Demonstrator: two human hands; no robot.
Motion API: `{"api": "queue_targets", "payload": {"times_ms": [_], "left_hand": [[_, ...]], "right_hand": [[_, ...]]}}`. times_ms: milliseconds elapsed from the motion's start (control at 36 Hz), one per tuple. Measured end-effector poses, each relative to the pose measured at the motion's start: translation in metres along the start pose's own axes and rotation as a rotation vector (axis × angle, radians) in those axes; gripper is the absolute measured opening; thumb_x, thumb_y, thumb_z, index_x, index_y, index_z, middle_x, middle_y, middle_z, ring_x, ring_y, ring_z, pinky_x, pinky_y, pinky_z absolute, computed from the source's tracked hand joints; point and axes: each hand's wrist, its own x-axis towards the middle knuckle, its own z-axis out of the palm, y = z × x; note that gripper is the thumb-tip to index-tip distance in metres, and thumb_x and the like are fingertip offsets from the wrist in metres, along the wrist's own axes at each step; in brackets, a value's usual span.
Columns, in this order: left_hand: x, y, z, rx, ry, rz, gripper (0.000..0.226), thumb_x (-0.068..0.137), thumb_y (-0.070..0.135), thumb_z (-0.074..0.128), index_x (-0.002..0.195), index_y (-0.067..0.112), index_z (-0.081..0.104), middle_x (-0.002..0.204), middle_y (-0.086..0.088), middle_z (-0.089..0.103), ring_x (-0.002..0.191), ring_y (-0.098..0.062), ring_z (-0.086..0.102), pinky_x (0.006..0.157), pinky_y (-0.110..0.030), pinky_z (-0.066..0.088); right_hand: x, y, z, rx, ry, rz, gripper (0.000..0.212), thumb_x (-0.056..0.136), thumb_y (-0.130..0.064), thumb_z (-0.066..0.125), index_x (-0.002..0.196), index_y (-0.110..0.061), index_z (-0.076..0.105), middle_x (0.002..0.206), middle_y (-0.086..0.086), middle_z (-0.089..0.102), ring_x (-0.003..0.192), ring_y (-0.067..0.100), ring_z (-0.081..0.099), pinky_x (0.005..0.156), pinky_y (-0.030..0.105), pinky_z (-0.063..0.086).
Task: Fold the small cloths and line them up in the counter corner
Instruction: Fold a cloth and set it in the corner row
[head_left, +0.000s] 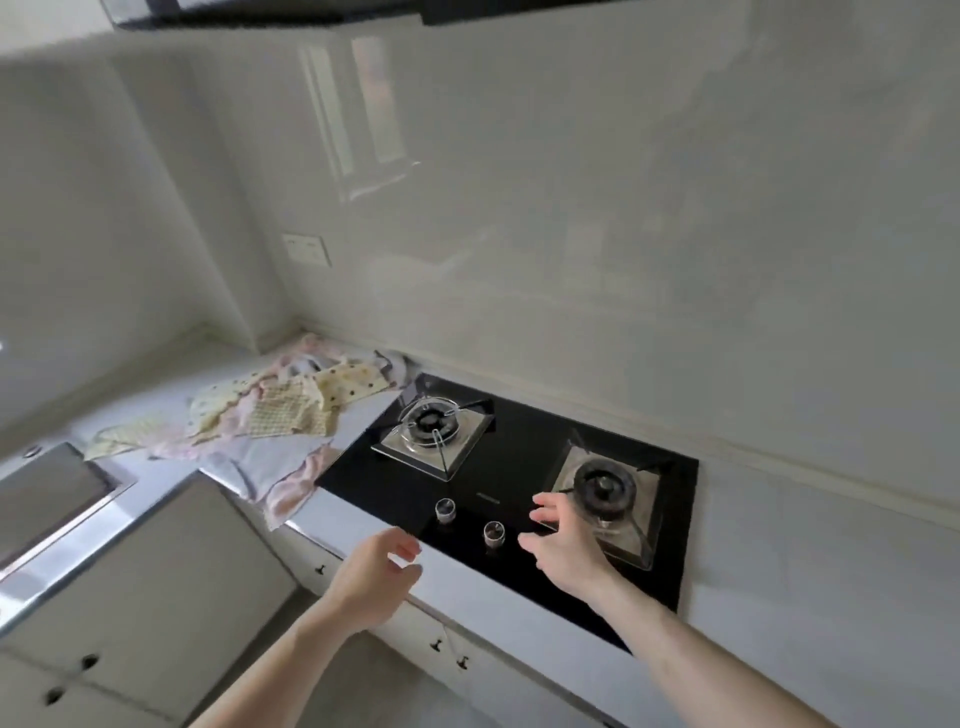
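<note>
Still unfolded: cloths (270, 421) heaped loose on the surface (358, 519), well off to the left of both hands, spilling toward the corner and over the front edge. Left hand (371, 582) and right hand (563, 545) bare, fingers relaxed, holding nothing, hovering over the hob (519, 467). Probably light, limp, prone to bunching; best pinched at two corners of one edge.

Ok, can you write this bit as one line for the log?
left hand: open, empty | right hand: open, over stove | cloths: unfolded heap on counter
</note>
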Motion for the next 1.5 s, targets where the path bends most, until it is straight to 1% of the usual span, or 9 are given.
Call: {"api": "queue_targets", "payload": {"times_ms": [194, 306, 444, 556, 639, 806, 1167, 1333, 1500], "left_hand": [[-0.014, -0.077, -0.049, -0.026, 0.066, -0.071, 0.016, 0.09, 0.024, 0.065, 0.103, 0.034, 0.063, 0.105, 0.018, 0.065, 0.093, -0.002, 0.063, 0.078, -0.019, 0.048], [-0.007, -0.111, -0.069, -0.047, 0.113, -0.124, 0.017, 0.088, 0.025, 0.066, 0.102, 0.035, 0.064, 0.105, 0.016, 0.065, 0.095, -0.004, 0.063, 0.085, -0.022, 0.049], [0.011, -0.147, -0.095, -0.056, 0.154, -0.173, 0.017, 0.086, 0.024, 0.068, 0.094, 0.039, 0.062, 0.103, 0.012, 0.068, 0.098, -0.006, 0.064, 0.085, -0.022, 0.049], [0.026, -0.169, -0.119, -0.056, 0.205, -0.2, 0.012, 0.086, 0.029, 0.069, 0.097, 0.035, 0.066, 0.102, 0.014, 0.068, 0.093, -0.003, 0.065, 0.085, -0.023, 0.051], [0.039, -0.182, -0.136, -0.076, 0.252, -0.221, 0.014, 0.087, 0.029, 0.069, 0.101, 0.033, 0.068, 0.102, 0.018, 0.065, 0.087, 0.002, 0.066, 0.082, -0.022, 0.052], [0.064, -0.211, -0.154, -0.096, 0.253, -0.269, 0.015, 0.086, 0.029, 0.068, 0.098, 0.037, 0.067, 0.104, 0.016, 0.064, 0.094, -0.006, 0.066, 0.088, -0.028, 0.053], [0.164, -0.261, -0.21, 0.025, 0.179, -0.223, 0.026, 0.08, 0.016, 0.064, 0.089, 0.04, 0.062, 0.101, 0.012, 0.057, 0.09, -0.01, 0.064, 0.077, -0.023, 0.049], [0.226, -0.308, -0.253, 0.087, 0.095, -0.153, 0.032, 0.08, 0.014, 0.06, 0.1, 0.039, 0.064, 0.111, 0.012, 0.056, 0.092, -0.009, 0.061, 0.079, -0.021, 0.044], [0.273, -0.366, -0.287, 0.158, -0.045, -0.084, 0.032, 0.082, 0.019, 0.061, 0.106, 0.038, 0.055, 0.112, 0.007, 0.049, 0.108, -0.017, 0.06, 0.089, -0.027, 0.046]], "right_hand": [[0.001, -0.037, 0.076, -0.185, -0.186, -0.035, 0.05, 0.086, -0.027, 0.069, 0.128, -0.037, 0.045, 0.124, -0.015, 0.054, 0.099, 0.011, 0.063, 0.085, 0.027, 0.052], [0.024, -0.051, 0.105, -0.263, -0.276, -0.059, 0.049, 0.086, -0.031, 0.07, 0.127, -0.041, 0.044, 0.124, -0.018, 0.051, 0.098, 0.011, 0.065, 0.092, 0.035, 0.055], [0.058, -0.075, 0.143, -0.316, -0.342, -0.104, 0.049, 0.09, -0.028, 0.069, 0.132, -0.036, 0.045, 0.125, -0.015, 0.051, 0.099, 0.008, 0.062, 0.08, 0.021, 0.05], [0.088, -0.092, 0.173, -0.338, -0.387, -0.122, 0.046, 0.09, -0.027, 0.067, 0.129, -0.037, 0.046, 0.124, -0.016, 0.051, 0.096, 0.009, 0.064, 0.084, 0.027, 0.056], [0.107, -0.107, 0.195, -0.36, -0.436, -0.15, 0.045, 0.091, -0.026, 0.066, 0.13, -0.035, 0.046, 0.127, -0.014, 0.051, 0.097, 0.009, 0.063, 0.079, 0.02, 0.052], [0.144, -0.123, 0.23, -0.407, -0.483, -0.177, 0.046, 0.09, -0.026, 0.066, 0.132, -0.032, 0.049, 0.128, -0.014, 0.05, 0.094, 0.008, 0.064, 0.084, 0.022, 0.054], [0.199, -0.127, 0.276, -0.404, -0.41, -0.163, 0.039, 0.091, -0.027, 0.067, 0.127, -0.034, 0.052, 0.127, -0.016, 0.051, 0.091, 0.005, 0.066, 0.083, 0.021, 0.054], [0.219, -0.136, 0.319, -0.371, -0.305, -0.102, 0.034, 0.091, -0.026, 0.066, 0.121, -0.035, 0.055, 0.124, -0.018, 0.052, 0.092, 0.004, 0.065, 0.079, 0.018, 0.053], [0.233, -0.149, 0.39, -0.372, -0.227, -0.026, 0.028, 0.092, -0.027, 0.066, 0.117, -0.035, 0.057, 0.123, -0.019, 0.052, 0.091, 0.003, 0.065, 0.075, 0.02, 0.054]]}}
